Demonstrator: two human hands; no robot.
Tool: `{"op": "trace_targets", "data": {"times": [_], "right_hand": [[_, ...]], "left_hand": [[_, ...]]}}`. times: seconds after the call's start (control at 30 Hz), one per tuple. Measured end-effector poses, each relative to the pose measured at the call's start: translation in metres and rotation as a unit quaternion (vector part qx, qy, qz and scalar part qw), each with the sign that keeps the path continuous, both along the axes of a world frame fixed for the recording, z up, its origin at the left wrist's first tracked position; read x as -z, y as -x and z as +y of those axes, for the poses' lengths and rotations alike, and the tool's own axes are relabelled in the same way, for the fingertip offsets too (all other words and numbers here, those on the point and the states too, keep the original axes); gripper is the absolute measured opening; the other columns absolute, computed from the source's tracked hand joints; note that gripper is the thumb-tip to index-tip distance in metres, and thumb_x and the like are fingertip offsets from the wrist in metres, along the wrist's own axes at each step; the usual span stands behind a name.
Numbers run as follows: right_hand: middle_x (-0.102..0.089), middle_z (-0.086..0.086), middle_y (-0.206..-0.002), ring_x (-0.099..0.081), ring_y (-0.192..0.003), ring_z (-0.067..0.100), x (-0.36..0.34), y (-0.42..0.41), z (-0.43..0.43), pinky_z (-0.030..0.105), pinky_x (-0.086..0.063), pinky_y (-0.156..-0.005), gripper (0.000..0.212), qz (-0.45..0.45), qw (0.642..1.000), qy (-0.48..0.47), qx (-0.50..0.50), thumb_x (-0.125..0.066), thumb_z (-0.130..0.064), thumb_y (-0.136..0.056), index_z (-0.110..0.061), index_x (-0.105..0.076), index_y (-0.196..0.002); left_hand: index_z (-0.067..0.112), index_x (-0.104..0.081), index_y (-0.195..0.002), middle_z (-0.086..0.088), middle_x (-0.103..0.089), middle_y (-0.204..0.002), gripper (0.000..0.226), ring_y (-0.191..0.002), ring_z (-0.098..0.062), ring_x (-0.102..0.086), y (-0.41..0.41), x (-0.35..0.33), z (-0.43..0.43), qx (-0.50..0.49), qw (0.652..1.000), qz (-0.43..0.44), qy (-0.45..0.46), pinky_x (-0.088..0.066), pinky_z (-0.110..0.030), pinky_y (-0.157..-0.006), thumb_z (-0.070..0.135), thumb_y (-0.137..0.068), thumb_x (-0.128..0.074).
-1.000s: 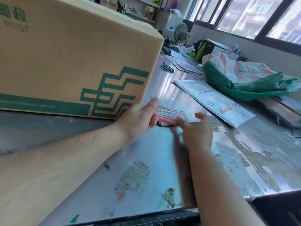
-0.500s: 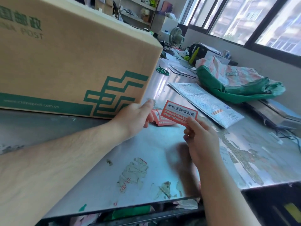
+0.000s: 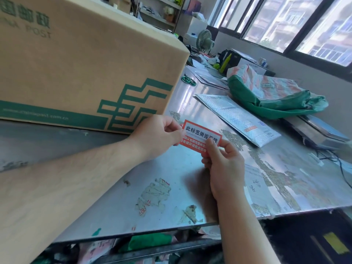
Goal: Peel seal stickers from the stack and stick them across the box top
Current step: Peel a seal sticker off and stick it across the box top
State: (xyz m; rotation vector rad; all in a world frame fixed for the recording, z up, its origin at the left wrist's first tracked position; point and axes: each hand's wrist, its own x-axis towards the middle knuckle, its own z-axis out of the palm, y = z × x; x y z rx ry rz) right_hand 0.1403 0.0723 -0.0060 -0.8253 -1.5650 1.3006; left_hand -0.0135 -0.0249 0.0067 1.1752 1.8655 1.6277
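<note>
I see the red-and-white rectangular paper seal sticker (image 3: 198, 132) held above the scuffed steel tabletop (image 3: 118, 210), just beside the big brown cardboard box w/ green logo (image 3: 85, 69). Left hand (image 3: 158, 134) pinches its left edge and right hand (image 3: 224, 164) its lower corner, prob. to split off the backing. Sticker stack isn't visible, box top is out of frame, lower text is blurred.

Postal sorting office, China Post carton (image 3: 85, 63), green mail sack (image 3: 276, 105) (crumpled), padded mailer (image 3: 234, 115), steel counter (image 3: 182, 103)
</note>
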Motion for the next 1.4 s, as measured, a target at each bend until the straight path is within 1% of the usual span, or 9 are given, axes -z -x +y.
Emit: {"op": "trace_targets", "data": {"times": [0.13,0.33,0.53,0.73,0.87,1.03,1.2,1.27,1.4], "right_hand": [[-0.066,0.004,-0.059,-0.054,-0.049,0.015,-0.003,-0.002,-0.004,0.023,-0.043,-0.049,0.013,-0.01,1.0,-0.005,-0.021,-0.067,-0.019,-0.094,-0.007,-0.067,-0.088],[-0.067,0.0,-0.055,-0.056,-0.044,0.012,-0.001,0.004,-0.005,0.027,-0.046,-0.052,0.021,-0.063,0.996,-0.05,0.034,-0.068,-0.028,-0.094,-0.017,-0.069,-0.076],[-0.07,0.003,-0.057,-0.06,-0.043,0.014,-0.001,0.004,-0.004,0.027,-0.044,-0.052,0.011,-0.058,0.996,-0.044,0.054,-0.073,-0.026,-0.091,-0.02,-0.067,-0.084],[-0.069,0.005,-0.057,-0.064,-0.048,0.02,-0.002,0.003,-0.006,0.028,-0.044,-0.049,0.011,-0.05,0.996,-0.034,0.058,-0.069,-0.027,-0.092,-0.018,-0.069,-0.088],[-0.071,0.003,-0.06,-0.064,-0.049,0.014,-0.001,0.003,-0.007,0.027,-0.043,-0.052,0.01,-0.061,0.996,-0.048,0.047,-0.07,-0.028,-0.092,-0.02,-0.065,-0.091],[-0.067,-0.001,-0.087,-0.064,-0.07,0.012,0.0,0.004,-0.006,0.021,-0.046,-0.061,0.03,-0.082,0.992,-0.089,0.043,-0.08,-0.025,-0.083,-0.032,-0.054,-0.096],[-0.061,-0.006,-0.103,-0.06,-0.092,0.01,0.002,0.003,-0.007,0.012,-0.043,-0.078,0.019,-0.15,0.968,-0.196,0.045,-0.079,-0.028,-0.084,-0.042,-0.066,-0.085],[-0.061,-0.006,-0.102,-0.06,-0.098,0.006,0.002,0.002,-0.009,0.017,-0.044,-0.081,0.02,-0.135,0.966,-0.219,0.023,-0.078,-0.026,-0.085,-0.044,-0.07,-0.083],[-0.067,-0.009,-0.104,-0.065,-0.1,0.008,0.002,0.003,-0.012,0.03,-0.05,-0.074,0.017,-0.093,0.976,-0.197,-0.03,-0.079,-0.023,-0.085,-0.039,-0.077,-0.088]], "left_hand": [[0.017,-0.064,-0.071,0.008,-0.063,-0.057,0.028,-0.043,-0.003,-0.048,0.001,0.0,0.0,0.011,1.0,-0.017,0.005,-0.043,-0.017,-0.048,0.038,-0.09,-0.066],[0.011,-0.063,-0.072,0.005,-0.065,-0.058,0.025,-0.04,0.003,-0.054,0.0,-0.002,-0.001,-0.015,0.999,0.029,0.002,-0.042,-0.015,-0.043,0.028,-0.089,-0.07],[0.013,-0.061,-0.08,0.004,-0.064,-0.053,0.022,-0.042,-0.008,-0.052,-0.002,-0.003,-0.002,0.024,0.998,-0.048,-0.009,-0.04,-0.015,-0.043,0.03,-0.092,-0.066],[0.006,-0.062,-0.088,-0.007,-0.064,-0.064,0.024,-0.046,-0.015,-0.05,-0.005,-0.007,-0.004,0.076,0.994,-0.078,-0.025,-0.036,-0.019,-0.044,0.028,-0.097,-0.058],[0.011,-0.056,-0.079,-0.006,-0.06,-0.066,0.024,-0.047,-0.011,-0.052,-0.005,-0.008,-0.004,0.092,0.99,-0.105,-0.031,-0.037,-0.021,-0.046,0.026,-0.097,-0.058],[0.017,-0.053,-0.076,-0.01,-0.063,-0.078,0.024,-0.056,-0.01,-0.06,-0.004,-0.005,-0.003,0.105,0.984,-0.141,-0.021,-0.044,-0.017,-0.051,0.03,-0.096,-0.059],[0.014,-0.056,-0.086,-0.01,-0.064,-0.082,0.022,-0.061,-0.011,-0.063,-0.004,-0.004,-0.002,0.121,0.974,-0.19,-0.019,-0.049,-0.018,-0.055,0.033,-0.095,-0.059],[0.016,-0.057,-0.084,-0.008,-0.065,-0.082,0.022,-0.062,-0.011,-0.063,-0.004,-0.005,-0.002,0.123,0.971,-0.202,-0.02,-0.049,-0.018,-0.055,0.035,-0.095,-0.059],[0.018,-0.058,-0.083,-0.003,-0.068,-0.08,0.022,-0.065,-0.01,-0.066,-0.005,-0.005,-0.004,0.139,0.966,-0.219,-0.012,-0.05,-0.018,-0.057,0.037,-0.094,-0.059]]}}
